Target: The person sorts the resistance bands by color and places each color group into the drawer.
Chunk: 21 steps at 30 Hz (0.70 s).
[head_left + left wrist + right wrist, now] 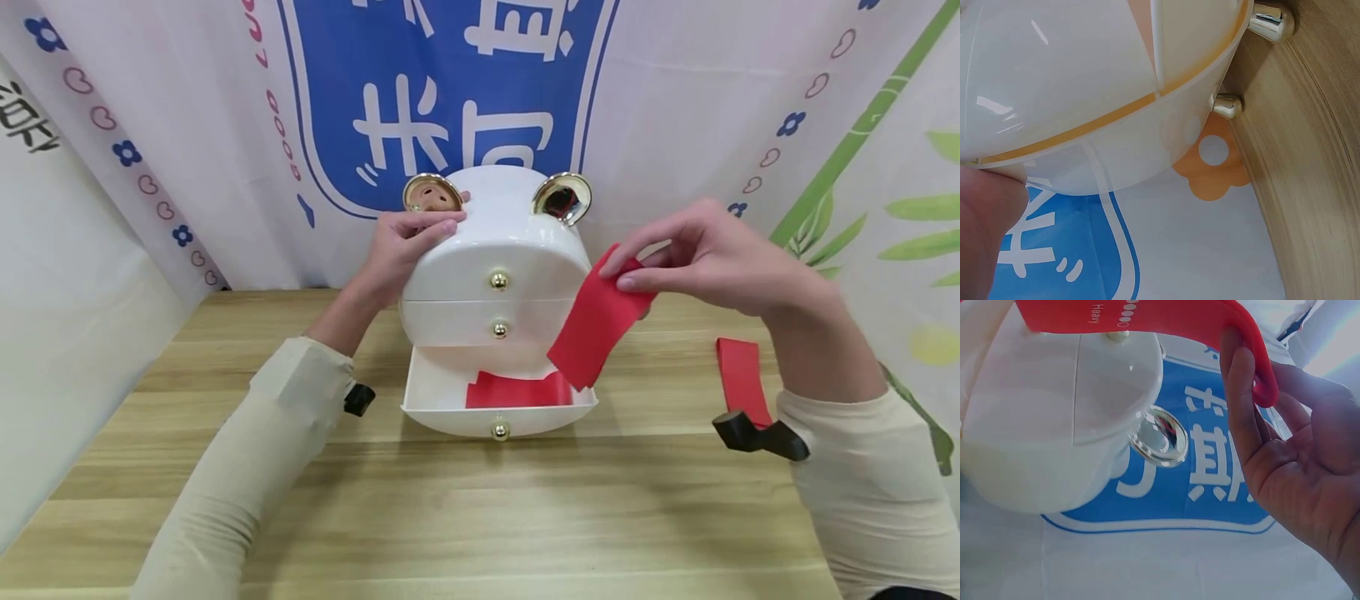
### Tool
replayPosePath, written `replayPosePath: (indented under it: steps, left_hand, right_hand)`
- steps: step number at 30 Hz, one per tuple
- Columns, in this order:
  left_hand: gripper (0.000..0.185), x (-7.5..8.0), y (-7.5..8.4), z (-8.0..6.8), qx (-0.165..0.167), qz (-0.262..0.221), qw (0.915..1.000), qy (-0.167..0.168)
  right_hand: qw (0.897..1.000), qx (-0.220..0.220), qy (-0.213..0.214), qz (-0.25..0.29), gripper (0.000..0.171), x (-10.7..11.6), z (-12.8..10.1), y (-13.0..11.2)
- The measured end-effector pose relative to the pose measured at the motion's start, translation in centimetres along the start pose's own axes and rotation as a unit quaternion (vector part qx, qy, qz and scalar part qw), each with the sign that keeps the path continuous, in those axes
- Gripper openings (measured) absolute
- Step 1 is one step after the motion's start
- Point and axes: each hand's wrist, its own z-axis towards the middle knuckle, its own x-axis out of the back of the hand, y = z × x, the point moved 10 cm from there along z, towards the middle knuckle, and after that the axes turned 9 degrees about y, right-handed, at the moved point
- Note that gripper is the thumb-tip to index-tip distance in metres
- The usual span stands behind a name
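Observation:
A white rounded chest of drawers (510,250) with gold knobs and two gold ears stands on the table. Its bottom drawer (442,418) is pulled out, and a red band (517,392) lies inside. My left hand (405,250) rests on the chest's top beside the left ear, fingers extended. Between thumb and fingers, my right hand (705,258) pinches a folded red resistance band (596,325), which hangs over the drawer's right side. The right wrist view shows this band (1147,315) printed "Heavy". In the left wrist view, part of my left hand (988,219) touches the chest's edge.
Another folded red band (742,379) lies on the wooden table (480,517), beside my right forearm. A printed curtain (660,108) hangs directly behind the chest. Black wrist mounts (761,435) stick out from the sleeves.

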Motion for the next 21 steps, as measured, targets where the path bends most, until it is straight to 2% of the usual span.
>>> replayPosePath:
  steps: [8,16,21]
  left_hand:
    - [0.018,0.2,0.0,-0.1,0.011,0.014,0.9998,0.005]
    - [0.022,0.0,-0.1,-0.1,0.011,0.015,0.9998,-0.001]
    - [0.022,0.0,0.0,-0.2,0.007,0.018,0.9998,-0.005]
  right_hand:
    - [0.999,-0.022,0.016,0.028,0.022,-2.3,1.7,0.0]
    - [0.998,-0.042,-0.029,0.034,0.026,-5.5,3.3,-0.1]
    - [0.995,-0.044,-0.045,0.081,0.028,-7.6,4.4,-0.4]
